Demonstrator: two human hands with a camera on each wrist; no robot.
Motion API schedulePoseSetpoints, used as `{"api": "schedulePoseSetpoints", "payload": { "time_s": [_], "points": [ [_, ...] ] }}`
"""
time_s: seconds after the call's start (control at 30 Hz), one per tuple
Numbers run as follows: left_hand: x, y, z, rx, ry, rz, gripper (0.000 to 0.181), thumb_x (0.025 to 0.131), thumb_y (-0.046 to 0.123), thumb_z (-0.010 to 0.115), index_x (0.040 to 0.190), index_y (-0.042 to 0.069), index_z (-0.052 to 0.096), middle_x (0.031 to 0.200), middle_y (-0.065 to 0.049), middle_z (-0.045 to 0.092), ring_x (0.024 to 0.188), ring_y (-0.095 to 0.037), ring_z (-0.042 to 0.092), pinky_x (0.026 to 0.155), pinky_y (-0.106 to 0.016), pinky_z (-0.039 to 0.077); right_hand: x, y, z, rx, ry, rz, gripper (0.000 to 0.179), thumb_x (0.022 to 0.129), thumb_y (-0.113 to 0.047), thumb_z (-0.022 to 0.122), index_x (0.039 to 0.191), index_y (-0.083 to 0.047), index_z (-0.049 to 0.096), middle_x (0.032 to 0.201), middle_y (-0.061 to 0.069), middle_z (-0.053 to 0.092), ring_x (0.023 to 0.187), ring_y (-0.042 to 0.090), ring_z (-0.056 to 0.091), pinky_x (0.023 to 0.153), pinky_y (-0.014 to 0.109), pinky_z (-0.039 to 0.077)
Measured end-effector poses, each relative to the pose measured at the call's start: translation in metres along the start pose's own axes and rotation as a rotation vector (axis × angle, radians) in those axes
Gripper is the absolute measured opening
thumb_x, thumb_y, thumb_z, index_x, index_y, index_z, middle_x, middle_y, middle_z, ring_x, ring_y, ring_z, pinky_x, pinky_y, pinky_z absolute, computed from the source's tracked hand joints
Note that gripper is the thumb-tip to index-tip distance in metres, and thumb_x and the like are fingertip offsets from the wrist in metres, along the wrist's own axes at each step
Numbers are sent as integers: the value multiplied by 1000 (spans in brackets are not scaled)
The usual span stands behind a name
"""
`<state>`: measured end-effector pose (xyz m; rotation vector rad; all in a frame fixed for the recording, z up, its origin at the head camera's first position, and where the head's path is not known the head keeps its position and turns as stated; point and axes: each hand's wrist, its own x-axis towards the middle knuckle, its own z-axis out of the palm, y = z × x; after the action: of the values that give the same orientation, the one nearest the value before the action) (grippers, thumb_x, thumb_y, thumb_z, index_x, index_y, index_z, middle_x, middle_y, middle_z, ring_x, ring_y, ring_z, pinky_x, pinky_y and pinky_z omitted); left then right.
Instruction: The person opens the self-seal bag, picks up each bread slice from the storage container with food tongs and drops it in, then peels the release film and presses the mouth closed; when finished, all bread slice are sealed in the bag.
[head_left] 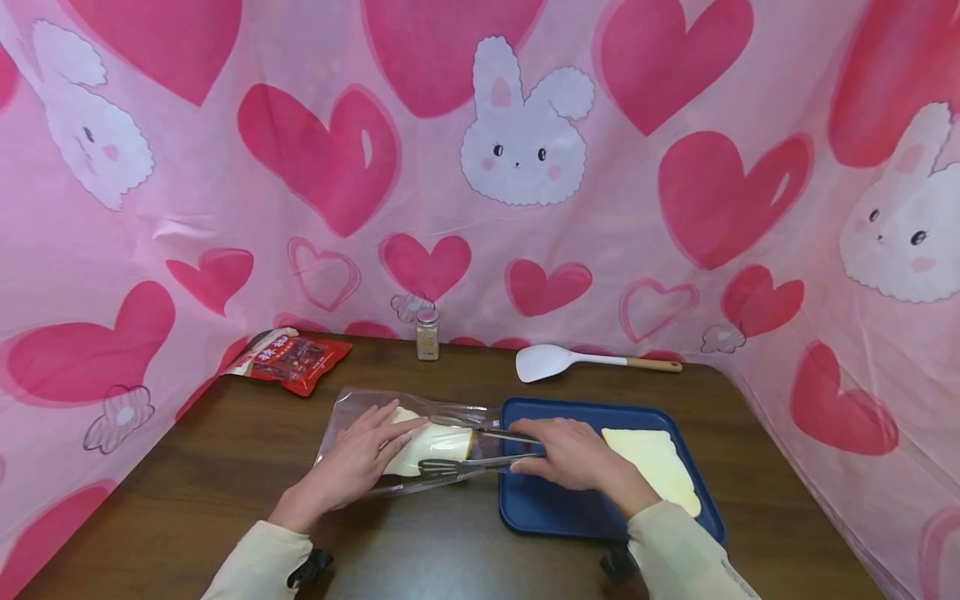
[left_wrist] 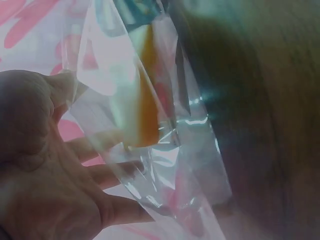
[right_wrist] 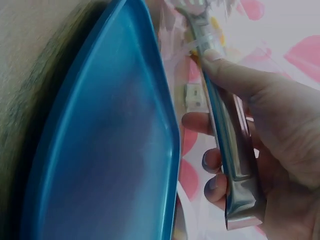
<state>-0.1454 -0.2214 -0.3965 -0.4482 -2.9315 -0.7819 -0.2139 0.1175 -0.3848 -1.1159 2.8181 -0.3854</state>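
A slice of bread (head_left: 431, 443) lies inside a clear plastic bag (head_left: 341, 417) left of the tray; its brown crust shows through the film in the left wrist view. My left hand (head_left: 363, 454) rests on the bag with fingers spread and fairly straight. My right hand (head_left: 566, 452) grips a pair of metal tongs (right_wrist: 232, 135) by the handle end, thumb on one arm and fingers on the other. The tong tips reach left to the bread, one arm on each side; whether they touch it is hard to tell. A second slice of bread (head_left: 656, 467) lies on the blue tray (head_left: 555, 521).
A red snack packet (head_left: 296, 360) lies at the back left. Behind the bag stands a small seasoning jar (head_left: 427, 336). A white spatula (head_left: 543, 363) with a wooden handle lies behind the tray. Pink patterned cloth (head_left: 322, 267) encloses the wooden table (head_left: 225, 467).
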Motion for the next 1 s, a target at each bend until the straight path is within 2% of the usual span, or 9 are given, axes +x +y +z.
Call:
{"api": "schedulePoseSetpoints", "payload": {
  "time_s": [0.07, 0.33, 0.5, 0.6, 0.73, 0.87, 1.0],
  "points": [
    [0, -1, 1, -3, -9, 3, 39, 110, 31, 56, 149, 28, 63, 164, -27, 42, 151, -53, 38, 116, -80, 28, -2, 2, 1, 3, 16, -1, 58, 94, -52, 76, 141, -20, 65, 130, 3, 74, 110, 24, 71, 89, 49, 60],
    [1, -6, 4, 0, 14, 44, 37, 110, 30, 55, 146, 27, 65, 162, -28, 45, 150, -52, 40, 115, -79, 31, -3, 7, 3, -4, 50, -1, 59, 94, -54, 75, 143, -25, 65, 119, -1, 76, 100, 17, 69, 84, 43, 60],
    [1, -7, 3, -35, -19, 6, 38, 110, 35, 55, 147, 29, 65, 165, -26, 42, 153, -51, 36, 117, -79, 28, 1, 5, 5, -6, 55, -7, 62, 92, -58, 74, 144, -25, 65, 111, -2, 76, 95, 15, 68, 81, 42, 60],
    [1, -6, 2, -40, -28, -9, 39, 110, 37, 56, 147, 29, 64, 166, -25, 41, 155, -51, 34, 118, -80, 24, 4, 3, 8, 7, 64, -20, 62, 92, -59, 74, 144, -26, 65, 119, -1, 76, 101, 17, 70, 85, 45, 61],
    [0, -4, 2, -10, 1, 21, 38, 110, 34, 56, 146, 27, 66, 163, -26, 44, 153, -51, 37, 116, -82, 25, 6, 1, 12, 24, 85, -31, 59, 92, -57, 76, 140, -24, 68, 123, -2, 76, 102, 17, 71, 87, 45, 61],
    [-1, -3, 1, 3, 14, 33, 37, 109, 32, 57, 146, 28, 66, 162, -25, 46, 152, -51, 38, 114, -85, 25, 7, 3, 17, 39, 94, -14, 57, 90, -57, 78, 136, -24, 69, 108, -7, 76, 87, 9, 65, 79, 37, 59],
    [-1, -4, 0, -11, -11, 11, 39, 109, 34, 57, 147, 31, 64, 165, -23, 44, 155, -49, 34, 115, -86, 19, 8, 5, 19, 60, 89, -9, 59, 91, -60, 76, 137, -25, 68, 101, -10, 74, 84, 5, 61, 75, 31, 55]
  ]
}}
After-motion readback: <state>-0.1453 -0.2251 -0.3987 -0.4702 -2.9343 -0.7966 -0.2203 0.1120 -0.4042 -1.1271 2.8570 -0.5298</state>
